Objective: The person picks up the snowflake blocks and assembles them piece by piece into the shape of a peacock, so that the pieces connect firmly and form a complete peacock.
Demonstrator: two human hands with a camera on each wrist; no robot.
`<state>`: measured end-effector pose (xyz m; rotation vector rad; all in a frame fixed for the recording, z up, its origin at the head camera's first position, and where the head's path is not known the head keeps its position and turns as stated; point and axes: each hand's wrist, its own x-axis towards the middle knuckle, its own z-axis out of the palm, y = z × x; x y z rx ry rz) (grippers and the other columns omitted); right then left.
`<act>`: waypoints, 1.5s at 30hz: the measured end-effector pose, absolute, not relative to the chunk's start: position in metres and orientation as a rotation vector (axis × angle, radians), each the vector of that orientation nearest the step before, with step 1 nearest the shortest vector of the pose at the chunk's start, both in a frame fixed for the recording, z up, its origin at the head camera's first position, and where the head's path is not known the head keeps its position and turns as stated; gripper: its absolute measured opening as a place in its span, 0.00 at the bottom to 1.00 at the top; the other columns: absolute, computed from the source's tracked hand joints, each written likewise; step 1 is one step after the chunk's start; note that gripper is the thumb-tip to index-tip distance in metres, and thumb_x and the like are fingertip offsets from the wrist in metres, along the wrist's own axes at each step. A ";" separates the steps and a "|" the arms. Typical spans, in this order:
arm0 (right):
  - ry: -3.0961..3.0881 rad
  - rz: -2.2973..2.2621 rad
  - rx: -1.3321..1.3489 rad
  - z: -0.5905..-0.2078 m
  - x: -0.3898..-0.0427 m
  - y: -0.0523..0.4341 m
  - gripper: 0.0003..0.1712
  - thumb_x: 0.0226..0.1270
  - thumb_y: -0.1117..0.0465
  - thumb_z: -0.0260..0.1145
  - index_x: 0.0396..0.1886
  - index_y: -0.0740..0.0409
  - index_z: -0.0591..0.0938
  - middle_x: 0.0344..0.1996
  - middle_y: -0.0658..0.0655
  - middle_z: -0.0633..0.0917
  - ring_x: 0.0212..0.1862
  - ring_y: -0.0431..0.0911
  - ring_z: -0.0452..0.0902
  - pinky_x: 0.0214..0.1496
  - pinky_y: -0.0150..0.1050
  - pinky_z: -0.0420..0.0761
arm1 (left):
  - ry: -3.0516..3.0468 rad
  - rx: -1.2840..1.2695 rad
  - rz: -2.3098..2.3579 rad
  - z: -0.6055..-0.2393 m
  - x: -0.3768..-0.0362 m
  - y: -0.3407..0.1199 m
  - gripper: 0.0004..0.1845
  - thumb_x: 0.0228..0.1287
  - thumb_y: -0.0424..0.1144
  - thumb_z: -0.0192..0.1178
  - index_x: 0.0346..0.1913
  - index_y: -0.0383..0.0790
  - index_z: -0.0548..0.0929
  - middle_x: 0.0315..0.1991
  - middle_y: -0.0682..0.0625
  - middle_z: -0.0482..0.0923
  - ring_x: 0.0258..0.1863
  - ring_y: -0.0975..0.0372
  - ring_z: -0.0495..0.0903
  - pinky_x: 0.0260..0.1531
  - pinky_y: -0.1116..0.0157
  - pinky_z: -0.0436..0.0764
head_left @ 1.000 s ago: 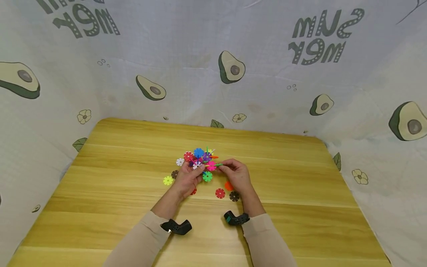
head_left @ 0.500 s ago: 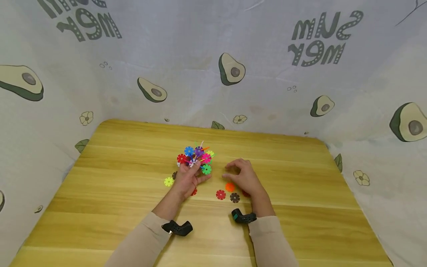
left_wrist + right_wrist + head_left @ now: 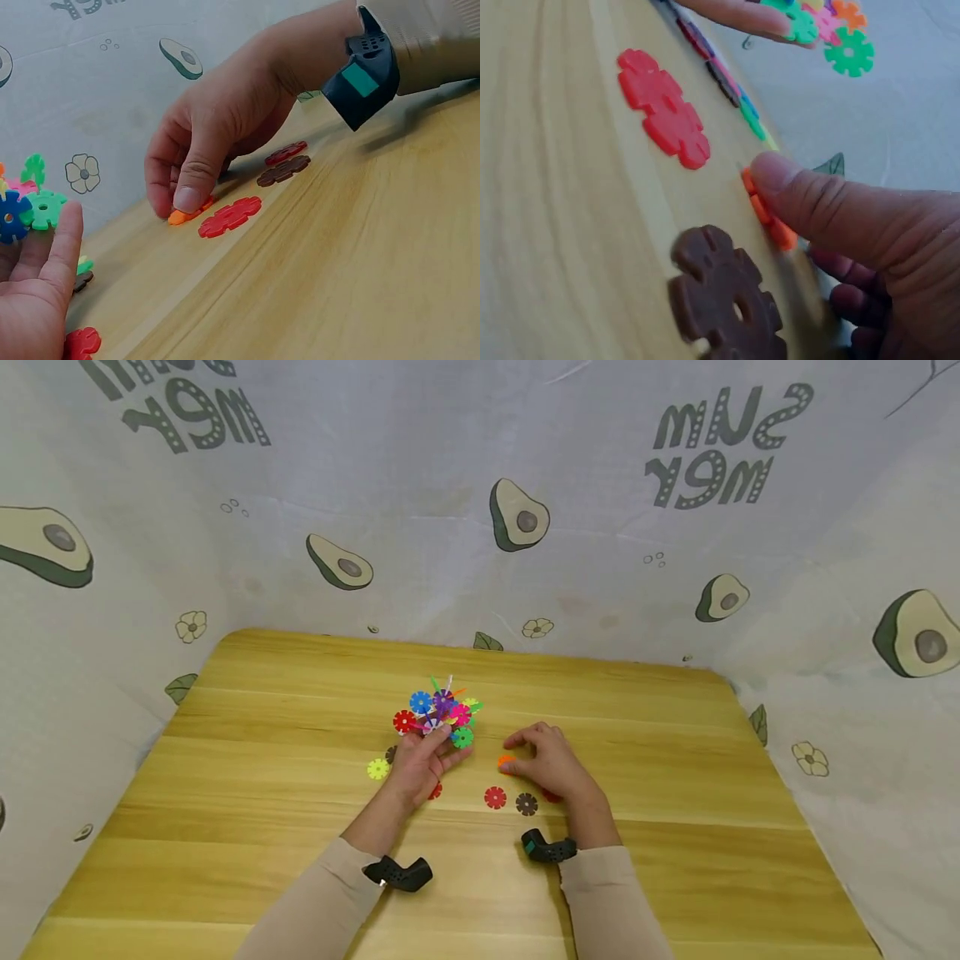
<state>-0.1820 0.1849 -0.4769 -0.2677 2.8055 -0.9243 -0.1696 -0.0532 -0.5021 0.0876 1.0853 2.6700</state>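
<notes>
1. Orange disc (image 3: 506,762) lies flat on table (image 3: 675,827), mid-right, under right hand (image 3: 551,764); thumb (image 3: 795,196) presses its edge and curled fingers pinch it from the far side.
2. Cluster (image 3: 438,714) of joined discs sits at table centre, held by left hand (image 3: 423,760); fingers lie loosely straight under and behind it, slightly spread.
3. Red disc (image 3: 495,797) and brown disc (image 3: 527,803) lie flat just near side of right hand, apart from each other.
4. Yellow disc (image 3: 378,768) lies left of left hand; another red one partly under that hand's wrist.
5. Avocado cloth (image 3: 525,518) behind table.
</notes>
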 end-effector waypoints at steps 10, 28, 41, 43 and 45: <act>2.731 -1.249 -0.150 -0.475 -0.181 0.172 0.12 0.62 0.57 0.77 0.38 0.56 0.82 0.31 0.53 0.82 0.33 0.44 0.74 0.36 0.33 0.76 | 1.057 0.104 2.611 -0.500 -0.168 -0.054 0.12 0.76 0.29 0.53 0.47 0.46 0.85 0.41 0.54 0.89 0.45 0.63 0.89 0.63 0.46 0.78; 2.422 -2.136 -0.230 -0.491 -0.180 0.149 0.09 0.64 0.71 0.72 0.41 0.72 0.84 0.39 0.67 0.88 0.37 0.37 0.87 0.43 0.31 0.88 | 1.088 0.106 2.543 -0.501 -0.167 -0.053 0.11 0.78 0.32 0.51 0.50 0.46 0.83 0.44 0.54 0.88 0.43 0.64 0.88 0.50 0.66 0.88; 2.539 -2.034 -0.208 -0.493 -0.179 0.148 0.06 0.65 0.67 0.73 0.38 0.66 0.88 0.37 0.62 0.89 0.38 0.37 0.85 0.43 0.28 0.86 | 1.216 0.104 2.524 -0.501 -0.166 -0.050 0.18 0.75 0.29 0.54 0.64 0.37 0.75 0.42 0.55 0.88 0.41 0.62 0.88 0.49 0.62 0.89; 2.532 -2.021 -0.205 -0.492 -0.179 0.148 0.07 0.65 0.66 0.73 0.39 0.66 0.88 0.38 0.64 0.89 0.40 0.40 0.86 0.43 0.29 0.86 | 1.219 0.101 2.524 -0.501 -0.166 -0.049 0.16 0.75 0.30 0.54 0.62 0.38 0.77 0.42 0.55 0.88 0.41 0.62 0.89 0.49 0.61 0.89; 2.532 -1.970 -0.189 -0.492 -0.180 0.150 0.09 0.66 0.65 0.73 0.43 0.65 0.87 0.42 0.65 0.89 0.44 0.44 0.86 0.46 0.29 0.86 | 1.210 0.113 2.522 -0.502 -0.166 -0.049 0.15 0.76 0.31 0.54 0.60 0.42 0.79 0.43 0.55 0.89 0.43 0.61 0.89 0.53 0.57 0.88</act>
